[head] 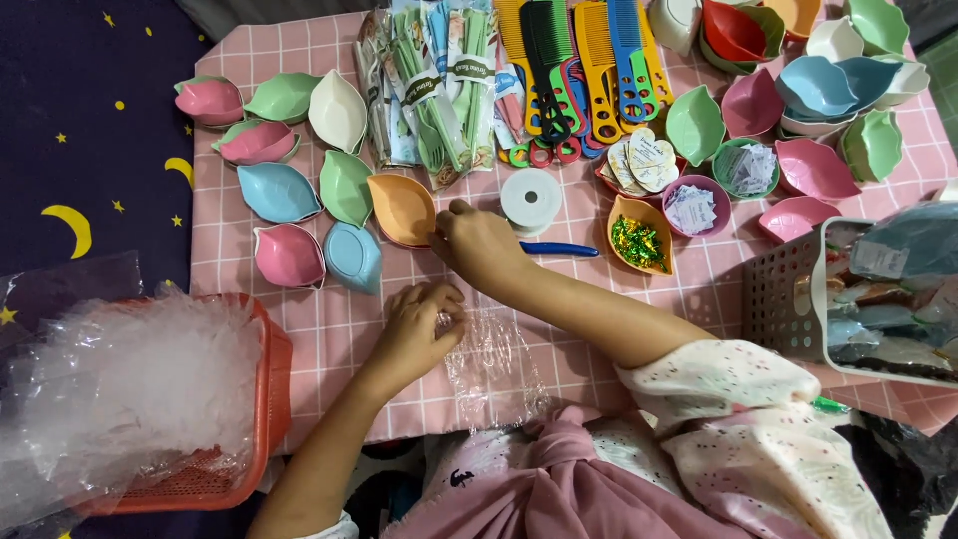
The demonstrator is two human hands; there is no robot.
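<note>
My left hand (421, 324) pinches the near-left corner of a clear plastic bag (494, 364) that lies flat on the pink checked cloth (329, 329). My right hand (477, 243) reaches forward over the bag, with its fingers at the rim of an orange leaf-shaped dish (401, 208); whether it grips the dish I cannot tell. A white spool of thread (531, 199) and a blue pen (559, 250) lie just right of that hand.
Pastel leaf dishes (289, 190) spread at the left and far right. Packed cutlery sets (439, 90) and combs (574, 70) lie at the back. An orange basket of clear bags (150, 399) stands near left. A white basket of packets (878, 299) stands at right.
</note>
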